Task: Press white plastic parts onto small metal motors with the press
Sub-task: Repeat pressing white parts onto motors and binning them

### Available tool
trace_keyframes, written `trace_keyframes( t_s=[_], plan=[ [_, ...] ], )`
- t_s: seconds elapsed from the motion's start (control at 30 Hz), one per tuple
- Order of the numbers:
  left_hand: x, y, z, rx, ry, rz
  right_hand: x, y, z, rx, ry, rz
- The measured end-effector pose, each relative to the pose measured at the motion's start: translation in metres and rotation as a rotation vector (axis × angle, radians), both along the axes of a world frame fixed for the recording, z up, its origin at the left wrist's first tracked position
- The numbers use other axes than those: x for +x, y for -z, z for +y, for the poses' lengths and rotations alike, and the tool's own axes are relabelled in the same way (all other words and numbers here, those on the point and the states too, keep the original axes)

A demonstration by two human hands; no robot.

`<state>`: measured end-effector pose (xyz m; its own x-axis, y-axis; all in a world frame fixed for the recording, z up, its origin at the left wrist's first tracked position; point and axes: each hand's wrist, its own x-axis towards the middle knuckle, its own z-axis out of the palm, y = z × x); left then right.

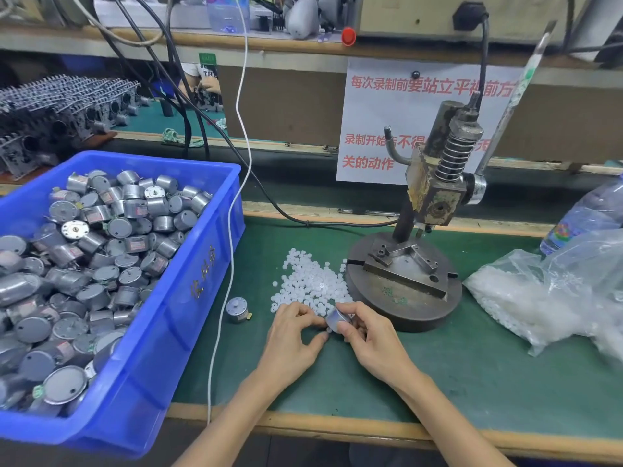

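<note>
Motor [338, 319] sits between both hands: right hand [369, 343] grips it, left hand [292, 335] seemingly pinches a white part [329, 329].

Bare worktop [472, 372] lies open along the near edge, between the blue bin [202, 264] and the plastic bag [556, 298]. The pile of white plastic parts [310, 281] sits just beside the press base [404, 311], with a lone motor [237, 310] and a white cable [232, 251] near the bin; the left hand [293, 335] and the right hand [367, 335], holding a second motor [337, 319], crowd the pile's near side. A gap shows under the press head [435, 200].
</note>
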<state>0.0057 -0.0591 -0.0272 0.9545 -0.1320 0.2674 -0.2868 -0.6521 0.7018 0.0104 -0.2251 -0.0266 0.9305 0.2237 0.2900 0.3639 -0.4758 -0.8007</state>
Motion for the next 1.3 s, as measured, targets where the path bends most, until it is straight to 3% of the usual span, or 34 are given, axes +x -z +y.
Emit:
trace_keyframes(
  t_s=[0.43, 0.77, 0.97, 1.3],
  plan=[
    [-0.002, -0.004, -0.001, -0.014, -0.010, 0.005, -0.001, 0.000, 0.001, -0.043, 0.017, -0.106],
    [0.000, 0.001, 0.002, -0.018, -0.002, 0.063, 0.000, -0.004, 0.002, -0.260, -0.104, -0.201],
    [-0.003, -0.005, 0.006, -0.320, 0.042, 0.153, 0.004, -0.016, 0.004, -0.511, -0.184, -0.271],
    [-0.002, -0.009, 0.003, -0.309, 0.063, 0.079, 0.001, -0.006, 0.010, -0.506, -0.137, -0.294]
  ],
)
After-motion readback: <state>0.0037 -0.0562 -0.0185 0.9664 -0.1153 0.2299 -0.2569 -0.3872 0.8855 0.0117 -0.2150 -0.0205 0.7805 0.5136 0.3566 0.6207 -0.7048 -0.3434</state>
